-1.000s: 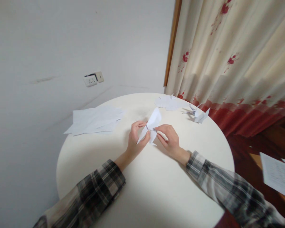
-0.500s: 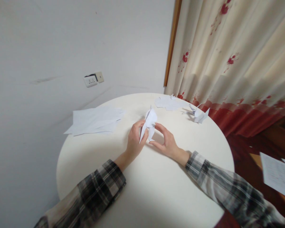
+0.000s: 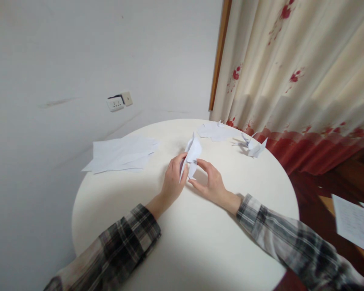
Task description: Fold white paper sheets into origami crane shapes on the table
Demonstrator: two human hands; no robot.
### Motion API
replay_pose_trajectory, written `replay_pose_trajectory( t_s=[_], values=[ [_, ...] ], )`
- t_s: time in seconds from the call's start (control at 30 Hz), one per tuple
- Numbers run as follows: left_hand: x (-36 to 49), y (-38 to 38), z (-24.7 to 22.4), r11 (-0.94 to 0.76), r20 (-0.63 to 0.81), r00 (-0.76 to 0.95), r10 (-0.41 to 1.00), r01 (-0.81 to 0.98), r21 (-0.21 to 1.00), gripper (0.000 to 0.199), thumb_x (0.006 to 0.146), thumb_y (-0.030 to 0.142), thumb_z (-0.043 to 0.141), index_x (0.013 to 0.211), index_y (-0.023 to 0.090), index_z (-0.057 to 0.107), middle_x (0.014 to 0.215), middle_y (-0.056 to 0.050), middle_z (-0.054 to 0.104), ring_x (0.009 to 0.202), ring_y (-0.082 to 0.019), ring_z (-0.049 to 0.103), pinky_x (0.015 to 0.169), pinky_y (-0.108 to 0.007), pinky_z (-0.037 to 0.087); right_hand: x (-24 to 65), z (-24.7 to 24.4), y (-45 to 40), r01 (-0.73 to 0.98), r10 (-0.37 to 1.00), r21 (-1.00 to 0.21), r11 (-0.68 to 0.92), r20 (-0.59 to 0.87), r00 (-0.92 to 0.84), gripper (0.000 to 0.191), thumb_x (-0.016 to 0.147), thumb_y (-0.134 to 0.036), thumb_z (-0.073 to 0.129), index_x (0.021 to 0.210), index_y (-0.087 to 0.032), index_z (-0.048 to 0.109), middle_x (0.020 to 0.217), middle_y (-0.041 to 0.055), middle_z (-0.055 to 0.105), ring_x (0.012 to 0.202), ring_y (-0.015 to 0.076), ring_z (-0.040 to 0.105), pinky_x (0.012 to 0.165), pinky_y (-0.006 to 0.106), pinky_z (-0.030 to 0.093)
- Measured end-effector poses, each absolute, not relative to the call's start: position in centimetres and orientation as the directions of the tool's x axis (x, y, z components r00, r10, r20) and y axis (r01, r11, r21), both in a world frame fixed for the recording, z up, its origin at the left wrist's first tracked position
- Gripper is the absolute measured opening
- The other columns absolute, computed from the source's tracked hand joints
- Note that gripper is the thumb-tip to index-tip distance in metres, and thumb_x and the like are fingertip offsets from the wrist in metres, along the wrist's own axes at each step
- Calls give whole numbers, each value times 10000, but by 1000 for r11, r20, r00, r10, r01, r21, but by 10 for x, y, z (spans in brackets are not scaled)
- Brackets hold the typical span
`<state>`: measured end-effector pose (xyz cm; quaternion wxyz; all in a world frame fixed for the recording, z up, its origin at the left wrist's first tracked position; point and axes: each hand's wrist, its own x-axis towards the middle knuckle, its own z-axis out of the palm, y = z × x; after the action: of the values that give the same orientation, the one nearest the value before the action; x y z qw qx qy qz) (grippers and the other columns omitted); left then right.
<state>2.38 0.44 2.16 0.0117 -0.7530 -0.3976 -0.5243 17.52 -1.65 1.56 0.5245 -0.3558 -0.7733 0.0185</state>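
Observation:
A white folded paper piece (image 3: 194,150) stands up over the middle of the round table, its pointed flaps spread at the top and bottom. My left hand (image 3: 173,174) is closed around its left side, with the thumb in front and the other fingers partly hidden behind. On the right, my right hand (image 3: 210,181) curves in a C, its index fingertip against the paper's right edge and its thumb tip at the lower flap. A gap shows between that thumb and index finger, partly filled by the flap.
White sheets of paper (image 3: 121,155) lie at the table's left. Torn or cut paper (image 3: 215,131) rests at the back, and folded paper figures (image 3: 255,147) stand at the right edge. Beyond are a wall socket (image 3: 115,104), a curtain (image 3: 276,81) and written sheets (image 3: 353,224) lower right.
The folded paper has turned slightly, and its upper flap looks wider and more rounded. My right hand has shifted slightly left, its fingertips staying at the paper's lower flap.

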Motion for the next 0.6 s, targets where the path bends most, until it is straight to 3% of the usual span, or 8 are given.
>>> replay_pose_trajectory(
  t_s=[0.37, 0.6],
  values=[
    [24, 6, 24, -718, 812, 236, 534, 633, 288, 395, 884, 133, 288, 1267, 170, 373, 1178, -109, 529, 1123, -186, 471, 953, -368, 396, 167, 17, -20, 434, 620, -526, 732, 777, -105, 484, 743, -239, 599, 1181, -202, 398, 925, 58, 561, 796, 164, 544, 702, 320, 474],
    [23, 10, 20, -721, 769, 281, 575, 618, 313, 437, 872, 117, 289, 1301, 178, 345, 1167, -109, 526, 1082, -189, 487, 912, -354, 415, 168, 20, -25, 385, 591, -484, 786, 771, -237, 464, 796, -233, 552, 1229, -222, 384, 895, 42, 640, 822, 167, 578, 757, 330, 474]
  ],
)
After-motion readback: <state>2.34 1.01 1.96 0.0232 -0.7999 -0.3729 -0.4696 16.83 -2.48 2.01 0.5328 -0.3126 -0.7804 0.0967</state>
